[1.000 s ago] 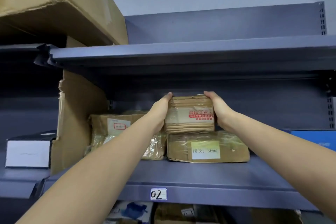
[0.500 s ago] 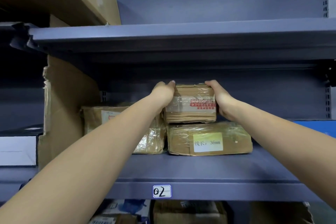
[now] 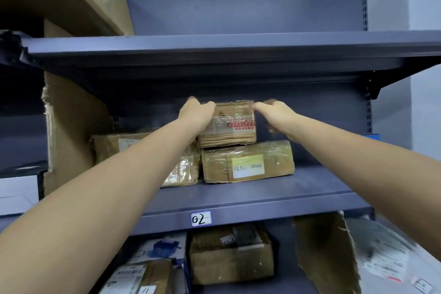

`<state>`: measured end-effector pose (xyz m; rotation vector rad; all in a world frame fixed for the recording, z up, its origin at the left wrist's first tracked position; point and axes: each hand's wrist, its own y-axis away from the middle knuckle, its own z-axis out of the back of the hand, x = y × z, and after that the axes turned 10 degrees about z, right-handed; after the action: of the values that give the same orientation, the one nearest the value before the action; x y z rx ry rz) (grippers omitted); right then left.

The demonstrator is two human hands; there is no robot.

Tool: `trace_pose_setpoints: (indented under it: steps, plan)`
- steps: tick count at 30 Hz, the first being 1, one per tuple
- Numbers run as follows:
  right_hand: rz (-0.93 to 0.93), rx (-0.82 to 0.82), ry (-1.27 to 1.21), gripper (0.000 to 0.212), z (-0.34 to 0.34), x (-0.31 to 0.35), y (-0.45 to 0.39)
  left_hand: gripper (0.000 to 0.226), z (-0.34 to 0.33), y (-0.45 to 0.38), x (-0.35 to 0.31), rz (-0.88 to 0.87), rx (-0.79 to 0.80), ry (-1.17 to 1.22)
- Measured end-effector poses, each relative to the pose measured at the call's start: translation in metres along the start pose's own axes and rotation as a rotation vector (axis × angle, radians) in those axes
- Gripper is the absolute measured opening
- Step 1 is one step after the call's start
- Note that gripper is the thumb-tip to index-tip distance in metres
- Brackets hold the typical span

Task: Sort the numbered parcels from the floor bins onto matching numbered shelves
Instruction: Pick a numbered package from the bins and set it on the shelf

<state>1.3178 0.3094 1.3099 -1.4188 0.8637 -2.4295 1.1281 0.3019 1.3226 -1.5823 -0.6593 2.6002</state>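
My left hand [image 3: 198, 114] is cupped against the left end of the small taped parcel [image 3: 228, 124], fingers curled over its top edge. My right hand [image 3: 276, 114] has slackened since half a second ago: then it clamped the right end, now its fingers only rest at the top right corner, palm drawn off. The small taped parcel sits on the larger parcel labelled 36mm [image 3: 248, 162], mid-shelf toward the back of the shelf tagged 02 [image 3: 201, 218]. It has settled lower and squarer than one second ago. Judgement: placement done, release under way. Another wrapped parcel [image 3: 186, 169] lies just left.
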Motion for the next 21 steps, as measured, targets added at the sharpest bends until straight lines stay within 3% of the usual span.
trace_pose_setpoints:
  steps: [6,17,21]
  plan:
    - [0.097,-0.022,0.266,0.068,0.034,0.015,0.052,0.055,0.002,0.05,-0.002,-0.204,-0.012,-0.124]
    - [0.098,0.026,0.631,0.063,0.124,0.0,0.179,0.043,-0.068,0.14,-0.031,-0.464,0.314,-0.181]
    - [0.017,0.053,0.684,0.062,0.165,-0.024,0.23,0.041,-0.114,0.182,-0.04,-0.51,0.441,-0.196]
